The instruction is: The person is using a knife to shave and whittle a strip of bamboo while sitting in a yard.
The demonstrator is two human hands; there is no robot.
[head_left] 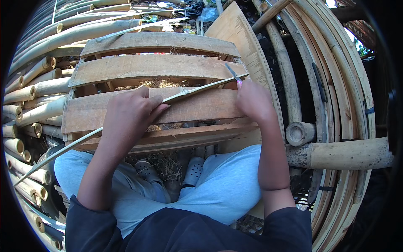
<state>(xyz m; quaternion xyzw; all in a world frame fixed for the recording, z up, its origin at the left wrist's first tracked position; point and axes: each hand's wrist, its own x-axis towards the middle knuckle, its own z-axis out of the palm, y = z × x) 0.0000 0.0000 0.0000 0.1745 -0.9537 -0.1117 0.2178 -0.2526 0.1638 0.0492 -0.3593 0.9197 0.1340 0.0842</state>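
Clock positions refer to the brown, slatted wooden counter (159,69). The long, thin, pale bamboo strip (63,150) extends over the counter, from 8 o'clock to just short of 3 o'clock. The narrow grey metal knife (232,71) crosses the strip near its 3 o'clock end. Tan, round bamboo poles (42,111) are stacked from 8 to 11 o'clock. The flat, tan wooden board (248,46) is at 2 o'clock, just beside the counter. Long, flat, tan wooden slats (348,109) lie at 3 o'clock, beyond the board. Grey perforated clogs (194,171) are at 6 o'clock.
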